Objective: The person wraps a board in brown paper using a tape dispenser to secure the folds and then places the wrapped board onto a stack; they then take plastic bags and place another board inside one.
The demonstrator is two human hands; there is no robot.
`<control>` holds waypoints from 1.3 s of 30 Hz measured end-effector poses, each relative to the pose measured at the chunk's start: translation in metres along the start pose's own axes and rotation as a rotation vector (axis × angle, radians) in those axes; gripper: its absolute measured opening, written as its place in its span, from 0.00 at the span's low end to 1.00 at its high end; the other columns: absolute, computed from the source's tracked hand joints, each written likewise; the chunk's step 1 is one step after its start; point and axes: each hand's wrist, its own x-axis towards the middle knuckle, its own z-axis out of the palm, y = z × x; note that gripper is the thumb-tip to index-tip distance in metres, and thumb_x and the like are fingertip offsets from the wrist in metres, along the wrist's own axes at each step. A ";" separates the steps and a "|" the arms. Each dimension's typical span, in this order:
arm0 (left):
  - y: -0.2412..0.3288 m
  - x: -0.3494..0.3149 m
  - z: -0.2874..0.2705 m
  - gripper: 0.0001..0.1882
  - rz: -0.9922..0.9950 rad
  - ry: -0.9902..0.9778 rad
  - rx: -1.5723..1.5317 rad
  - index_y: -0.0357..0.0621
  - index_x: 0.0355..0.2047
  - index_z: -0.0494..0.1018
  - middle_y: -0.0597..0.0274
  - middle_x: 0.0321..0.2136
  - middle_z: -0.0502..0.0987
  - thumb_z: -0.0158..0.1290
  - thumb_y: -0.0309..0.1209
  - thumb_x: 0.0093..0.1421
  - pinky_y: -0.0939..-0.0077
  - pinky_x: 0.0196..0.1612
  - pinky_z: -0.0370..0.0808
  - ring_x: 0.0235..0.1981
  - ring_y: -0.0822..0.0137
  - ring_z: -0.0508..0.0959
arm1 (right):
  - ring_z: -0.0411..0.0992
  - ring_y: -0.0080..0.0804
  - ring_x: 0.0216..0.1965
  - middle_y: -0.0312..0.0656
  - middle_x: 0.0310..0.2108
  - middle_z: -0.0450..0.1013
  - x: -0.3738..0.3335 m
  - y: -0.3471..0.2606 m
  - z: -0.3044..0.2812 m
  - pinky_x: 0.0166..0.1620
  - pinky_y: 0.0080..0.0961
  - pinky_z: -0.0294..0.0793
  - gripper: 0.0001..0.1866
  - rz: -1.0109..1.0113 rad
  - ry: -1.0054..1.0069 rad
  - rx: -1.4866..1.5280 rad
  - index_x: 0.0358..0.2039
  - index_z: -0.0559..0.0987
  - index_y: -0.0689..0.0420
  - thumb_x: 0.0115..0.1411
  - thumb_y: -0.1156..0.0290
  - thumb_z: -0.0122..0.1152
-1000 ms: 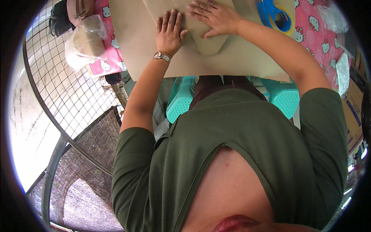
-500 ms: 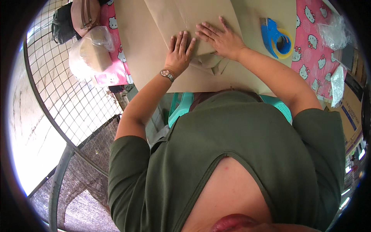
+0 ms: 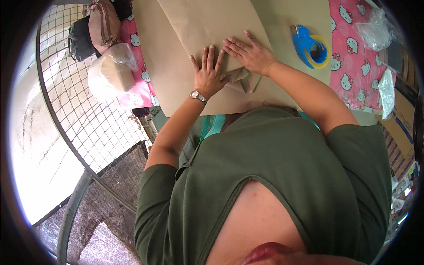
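- Your left hand (image 3: 208,78), fingers apart, rests on the folded paper (image 3: 207,24).
- Your right hand (image 3: 254,57) too, fingers partly spread (thumb seemingly hidden).
- That paper lies under both, atop a brown sheet (image 3: 170,70).

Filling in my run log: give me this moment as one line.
left hand: palm down on folded brown paper | right hand: palm down, same paper | blue tape dispenser: right of both hands, untouched

Glare bleaches the lower left, while lines bow near the dark rim.
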 end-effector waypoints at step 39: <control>0.027 0.041 0.029 0.48 0.168 0.041 0.164 0.51 0.66 0.47 0.51 0.66 0.48 0.58 0.37 0.46 0.39 0.65 0.40 0.68 0.56 0.49 | 0.69 0.40 0.47 0.39 0.66 0.50 -0.057 0.012 0.007 0.50 0.35 0.71 0.38 0.524 0.108 0.232 0.65 0.56 0.50 0.52 0.70 0.56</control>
